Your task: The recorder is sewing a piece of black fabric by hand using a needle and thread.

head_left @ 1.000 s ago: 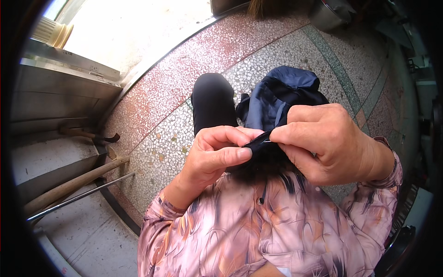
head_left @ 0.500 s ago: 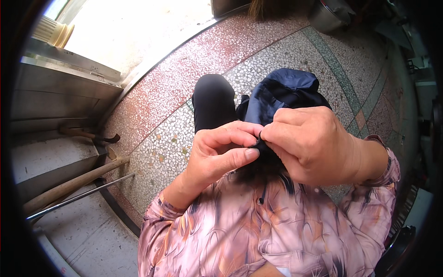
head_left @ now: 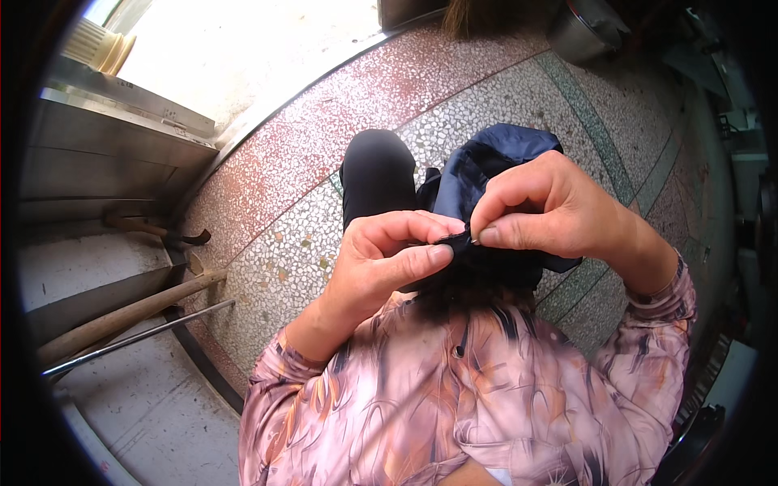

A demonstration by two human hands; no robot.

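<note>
- Fingers: your left hand (head_left: 369, 259) pinches the dark cloth (head_left: 459, 242) between thumb and forefinger; the tips of your right hand (head_left: 563, 211) meet at the cloth's edge and seem to grip a small shiny thing (head_left: 474, 240), too tiny to identify.
- That cloth sits between your two hands, just in front of your patterned shirt (head_left: 389, 389).
- As for progress, you have the edge gathered and held; no finished stretch shows, and your fingers cover the spot, so I cannot judge what is done or how much remains.
- Beyond your hands, navy cloth (head_left: 494, 142) lies bunched over your right leg; whether it joins the piece you hold is hidden. Your black-clad left knee (head_left: 377, 166) is beside it.
- To your left are a wooden pole (head_left: 134, 316) and a metal rod (head_left: 146, 336).
- Farther off, past the speckled floor (head_left: 284, 202), stands a metal bucket (head_left: 579, 36).
- You have no brand, label or writing legible anywhere.
</note>
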